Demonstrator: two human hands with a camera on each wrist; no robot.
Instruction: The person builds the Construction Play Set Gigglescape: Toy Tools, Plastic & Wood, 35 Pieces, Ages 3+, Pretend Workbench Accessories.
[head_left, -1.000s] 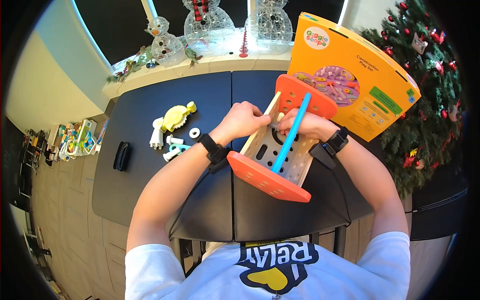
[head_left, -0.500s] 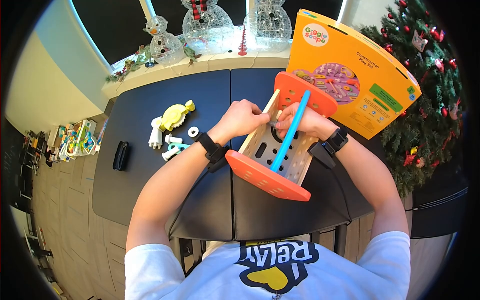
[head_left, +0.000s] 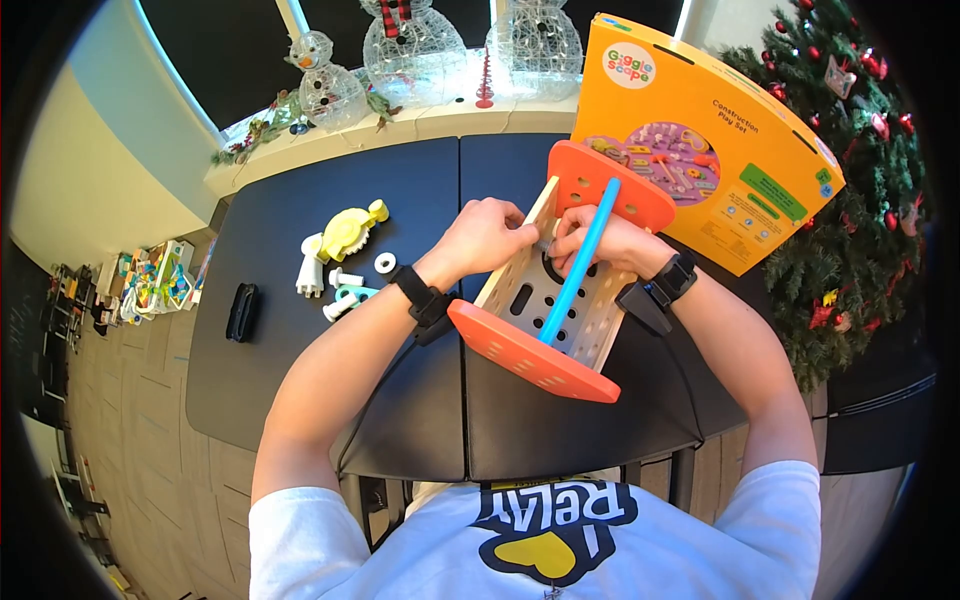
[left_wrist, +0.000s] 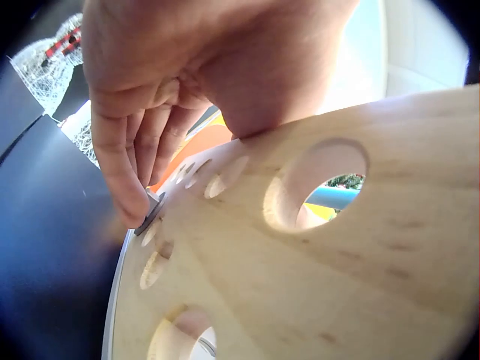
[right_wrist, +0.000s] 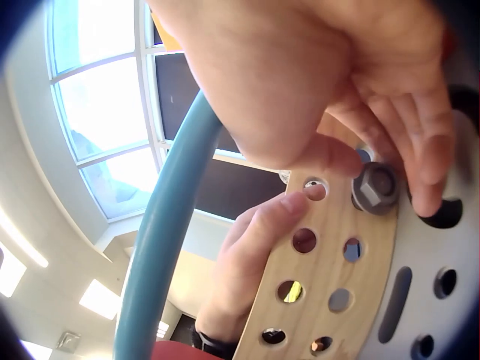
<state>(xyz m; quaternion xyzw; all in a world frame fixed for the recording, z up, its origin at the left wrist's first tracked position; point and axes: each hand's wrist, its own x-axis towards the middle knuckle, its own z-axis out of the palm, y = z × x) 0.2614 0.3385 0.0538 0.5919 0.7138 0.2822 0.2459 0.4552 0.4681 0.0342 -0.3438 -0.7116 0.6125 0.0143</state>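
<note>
A toy box with red end boards (head_left: 535, 352), a blue bar (head_left: 580, 262) and holed wooden sides stands tilted before the person. The left hand (head_left: 488, 238) grips its left side panel (left_wrist: 337, 262); in the left wrist view a fingertip presses a grey piece (left_wrist: 151, 213) on the outer face, while the right wrist view shows the thumb (right_wrist: 289, 210) at the panel's edge. Inside the box, the right hand (head_left: 608, 243) has thumb and fingers around a grey hex nut (right_wrist: 376, 187) against the panel's inner face.
Left of the hands lie a yellow toy saw (head_left: 350, 234), a white piece (head_left: 311, 268), a white ring (head_left: 385, 263), screws and a teal piece. A black case (head_left: 242, 312) lies farther left. Behind the toy box stands an orange carton (head_left: 740, 150), beside a decorated tree (head_left: 850, 240).
The right fingers have shifted slightly toward the left panel, and the small piece seen between the hands is now mostly covered. The left hand keeps its grip on the panel.
</note>
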